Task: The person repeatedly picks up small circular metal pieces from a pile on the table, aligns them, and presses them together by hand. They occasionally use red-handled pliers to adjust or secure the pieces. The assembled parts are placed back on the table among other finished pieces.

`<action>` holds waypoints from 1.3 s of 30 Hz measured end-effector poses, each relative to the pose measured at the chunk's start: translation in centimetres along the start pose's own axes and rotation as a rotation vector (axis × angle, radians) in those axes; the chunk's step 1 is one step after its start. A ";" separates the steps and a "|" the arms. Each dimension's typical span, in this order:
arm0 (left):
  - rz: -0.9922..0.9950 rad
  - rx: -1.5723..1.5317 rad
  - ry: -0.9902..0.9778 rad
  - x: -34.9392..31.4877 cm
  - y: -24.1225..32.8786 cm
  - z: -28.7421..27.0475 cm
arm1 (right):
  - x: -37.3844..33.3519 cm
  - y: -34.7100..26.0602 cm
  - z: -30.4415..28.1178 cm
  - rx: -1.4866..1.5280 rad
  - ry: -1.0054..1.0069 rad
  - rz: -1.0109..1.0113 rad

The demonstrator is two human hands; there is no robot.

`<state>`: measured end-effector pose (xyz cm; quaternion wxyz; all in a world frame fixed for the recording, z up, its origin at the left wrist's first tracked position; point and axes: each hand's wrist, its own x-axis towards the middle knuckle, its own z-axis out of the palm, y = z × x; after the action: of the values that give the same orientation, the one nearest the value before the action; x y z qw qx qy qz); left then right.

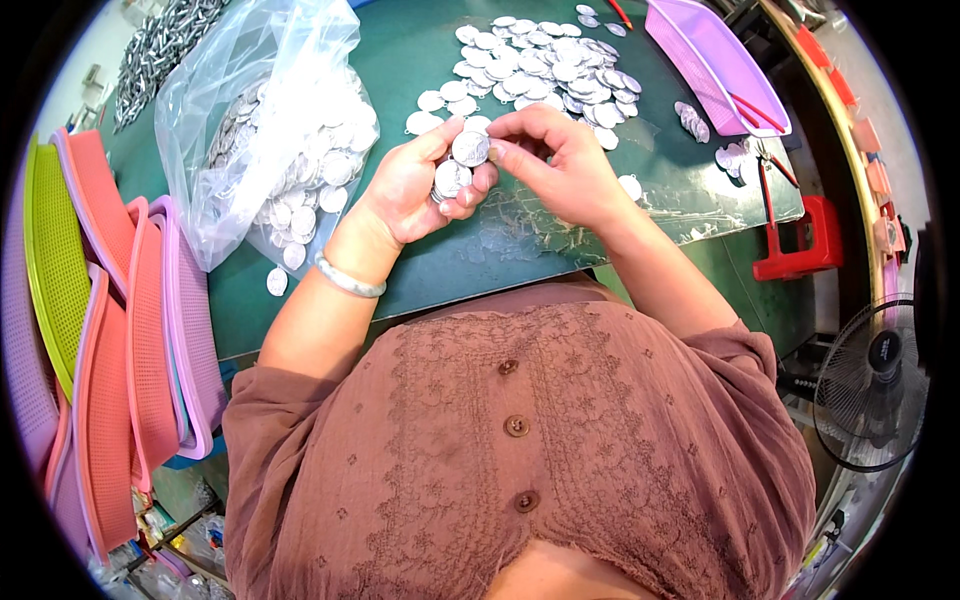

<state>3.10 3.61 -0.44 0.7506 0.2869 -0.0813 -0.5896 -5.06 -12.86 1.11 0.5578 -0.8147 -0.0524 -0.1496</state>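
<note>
Holding a small stack of silver discs (452,180), the left hand (420,185) is curled shut around them, palm turned up, just above the near edge of the green surface (440,260). One disc (470,148) stands at the top of the stack, face toward the camera, pinched between the left thumb and the fingertips of the right hand (560,160). The right hand is closed on that disc's right edge, so the disc lies directly between the two hands, touching both; neither hand is nearer. A pale bangle (350,278) sits on the left wrist.

Left of the hands, a clear bag (270,130) of more discs lies open on the surface, with stacked trays (120,330) in orange, pink and green beside it. Beyond the hands, a loose pile (540,65) of discs is spread flat. Farther right sit a purple tray (715,60) and red-handled pliers (775,165)
</note>
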 end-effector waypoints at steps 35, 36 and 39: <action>0.788 1.730 1.025 -12.7 15.4 -1.6 | -0.6 -2.3 5.6 -0.037 -0.552 0.338; 0.685 1.731 1.038 -12.6 15.1 -0.7 | -0.7 -2.3 5.3 -0.024 -0.549 0.335; 0.564 1.676 1.101 -12.7 13.4 1.9 | -0.8 -2.4 4.7 -0.020 -0.560 0.333</action>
<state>9.72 16.63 10.93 0.3545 0.9162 -0.1751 0.0654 -5.58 -7.56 1.41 0.5305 -0.8269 -0.0686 0.1732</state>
